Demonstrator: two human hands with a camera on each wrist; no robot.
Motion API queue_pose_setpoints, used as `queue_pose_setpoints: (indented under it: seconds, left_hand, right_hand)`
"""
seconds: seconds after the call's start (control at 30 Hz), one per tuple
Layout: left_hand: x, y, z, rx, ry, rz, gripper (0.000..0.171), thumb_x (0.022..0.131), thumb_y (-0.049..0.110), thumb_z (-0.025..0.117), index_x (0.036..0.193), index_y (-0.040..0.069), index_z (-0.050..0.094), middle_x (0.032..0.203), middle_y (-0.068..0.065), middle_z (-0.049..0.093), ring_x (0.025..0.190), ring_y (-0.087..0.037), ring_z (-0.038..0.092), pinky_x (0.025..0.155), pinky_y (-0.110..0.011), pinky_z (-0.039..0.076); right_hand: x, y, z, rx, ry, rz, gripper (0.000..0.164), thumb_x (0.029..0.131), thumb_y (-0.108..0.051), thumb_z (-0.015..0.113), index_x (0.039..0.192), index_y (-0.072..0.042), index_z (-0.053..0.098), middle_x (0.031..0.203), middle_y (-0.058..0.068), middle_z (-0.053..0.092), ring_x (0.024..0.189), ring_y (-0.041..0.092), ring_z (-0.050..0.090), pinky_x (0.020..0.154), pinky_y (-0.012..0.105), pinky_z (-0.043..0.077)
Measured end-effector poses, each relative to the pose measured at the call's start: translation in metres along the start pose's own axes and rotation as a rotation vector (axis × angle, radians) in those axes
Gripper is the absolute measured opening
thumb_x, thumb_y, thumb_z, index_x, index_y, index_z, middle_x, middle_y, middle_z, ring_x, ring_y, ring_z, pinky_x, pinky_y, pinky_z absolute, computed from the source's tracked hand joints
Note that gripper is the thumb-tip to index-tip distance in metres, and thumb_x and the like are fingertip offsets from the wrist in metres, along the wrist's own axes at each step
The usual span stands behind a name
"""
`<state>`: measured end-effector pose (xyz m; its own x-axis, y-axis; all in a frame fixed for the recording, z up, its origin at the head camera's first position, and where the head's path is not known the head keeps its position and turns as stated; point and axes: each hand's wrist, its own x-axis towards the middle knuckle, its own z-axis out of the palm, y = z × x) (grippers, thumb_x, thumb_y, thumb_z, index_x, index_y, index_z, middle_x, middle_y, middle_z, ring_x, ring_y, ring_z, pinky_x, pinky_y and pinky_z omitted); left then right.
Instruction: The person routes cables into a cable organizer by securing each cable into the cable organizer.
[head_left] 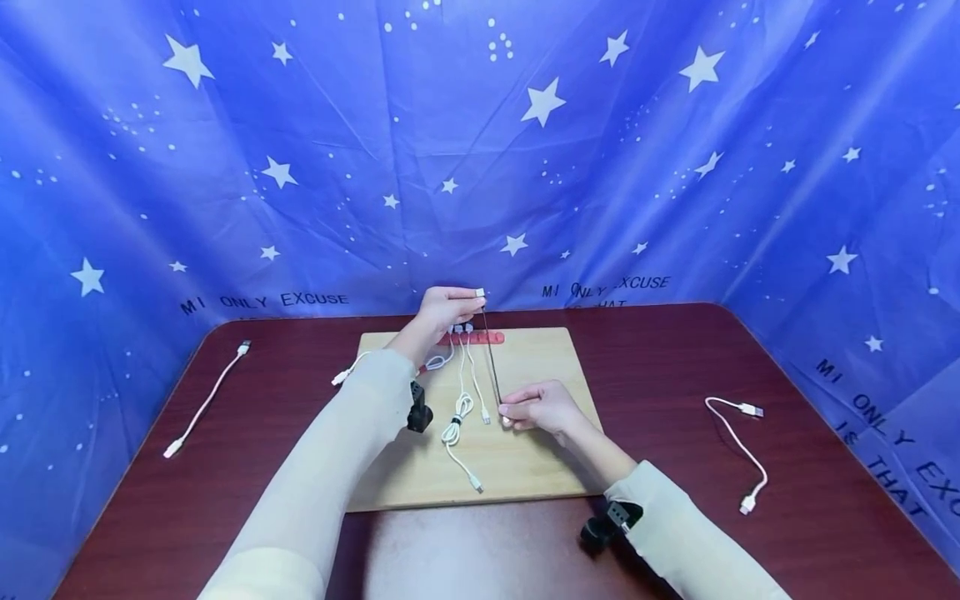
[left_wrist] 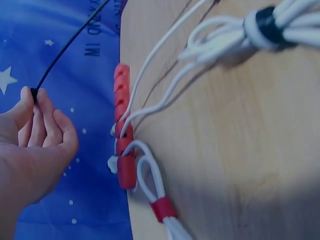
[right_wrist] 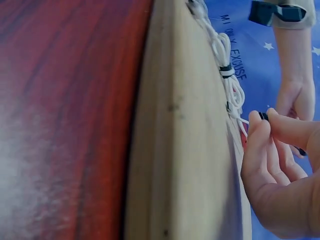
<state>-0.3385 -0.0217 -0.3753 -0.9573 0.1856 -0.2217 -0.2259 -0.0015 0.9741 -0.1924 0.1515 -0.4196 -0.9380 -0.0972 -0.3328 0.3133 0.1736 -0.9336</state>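
Note:
My left hand (head_left: pixel 442 310) pinches the upper end of a thin black cable (head_left: pixel 492 360), by its plug, above the board's far edge. Lower down, my right hand (head_left: pixel 546 408) pinches the cable's other end over the board, and the cable runs taut between the hands. A red cable holder (left_wrist: pixel 121 92) with a row of slots lies along the far edge of the wooden board (head_left: pixel 405 479). White cables sit in several of its slots, among them a coiled one (head_left: pixel 457 419) with a black tie. Another is bound with a red tie (left_wrist: pixel 163 209). Other slots show no cable.
One loose white cable (head_left: pixel 210 400) lies on the dark red table (head_left: pixel 285 492) at the left, another (head_left: pixel 750 458) at the right. A white plug (head_left: pixel 341 377) pokes out past the board's left edge. Behind the table hangs a blue star-patterned curtain (head_left: pixel 450 125).

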Motion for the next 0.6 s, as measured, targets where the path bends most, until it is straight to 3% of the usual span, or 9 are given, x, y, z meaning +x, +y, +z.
queue_pose_setpoints:
  seconds: [0.07, 0.13, 0.23, 0.33, 0.47, 0.6]
  left_hand:
    - [0.003, 0.000, -0.002, 0.023, -0.022, 0.000, 0.036, 0.086, 0.004, 0.070, 0.120, -0.005, 0.063, 0.121, -0.023, 0.064, 0.103, -0.020, 0.070, 0.103, -0.038, 0.051]
    - [0.005, 0.000, -0.004, 0.018, -0.042, 0.002, 0.036, 0.086, 0.002, 0.068, 0.121, -0.007, 0.062, 0.115, -0.023, 0.067, 0.094, -0.018, 0.073, 0.102, -0.039, 0.050]
    - [0.008, 0.002, -0.006, -0.032, -0.062, -0.002, 0.036, 0.087, -0.002, 0.065, 0.122, -0.009, 0.060, 0.095, -0.018, 0.075, 0.075, -0.012, 0.073, 0.099, -0.041, 0.052]
    - [0.010, 0.003, -0.007, -0.108, -0.070, -0.022, 0.035, 0.088, -0.005, 0.063, 0.122, -0.011, 0.058, 0.078, -0.008, 0.075, 0.074, -0.014, 0.074, 0.095, -0.040, 0.055]
    - [0.012, 0.002, -0.007, -0.172, -0.052, -0.060, 0.036, 0.087, -0.008, 0.063, 0.122, -0.011, 0.058, 0.076, -0.005, 0.072, 0.090, -0.024, 0.074, 0.095, -0.038, 0.056]
    - [0.015, -0.004, -0.011, -0.150, -0.037, -0.079, 0.036, 0.086, -0.007, 0.064, 0.122, -0.010, 0.059, 0.079, -0.007, 0.073, 0.080, -0.019, 0.074, 0.097, -0.039, 0.054]
  right_hand:
    - [0.000, 0.000, -0.003, 0.025, -0.026, 0.018, 0.032, 0.082, 0.001, 0.071, 0.110, 0.015, 0.063, 0.075, 0.006, 0.074, 0.064, 0.010, 0.069, 0.063, 0.021, 0.060]
    - [0.001, -0.001, -0.008, 0.064, -0.075, 0.044, 0.033, 0.084, 0.002, 0.068, 0.113, 0.015, 0.061, 0.074, 0.002, 0.073, 0.067, 0.010, 0.070, 0.068, 0.024, 0.061]
    - [0.005, -0.004, -0.014, 0.135, -0.177, 0.066, 0.026, 0.086, 0.002, 0.064, 0.110, 0.012, 0.062, 0.074, 0.000, 0.073, 0.071, 0.010, 0.071, 0.075, 0.027, 0.061]
    - [0.010, -0.006, -0.018, 0.182, -0.250, 0.074, 0.014, 0.088, 0.001, 0.062, 0.101, 0.003, 0.066, 0.076, -0.001, 0.074, 0.073, 0.009, 0.071, 0.079, 0.026, 0.061]
    - [0.013, -0.005, -0.020, 0.198, -0.264, 0.091, 0.010, 0.089, 0.001, 0.061, 0.094, -0.004, 0.068, 0.077, -0.001, 0.074, 0.073, 0.009, 0.071, 0.078, 0.025, 0.061]
    - [0.014, -0.003, -0.016, 0.161, -0.237, 0.107, 0.020, 0.088, 0.000, 0.063, 0.107, 0.005, 0.066, 0.075, -0.002, 0.074, 0.071, 0.009, 0.071, 0.074, 0.025, 0.061]
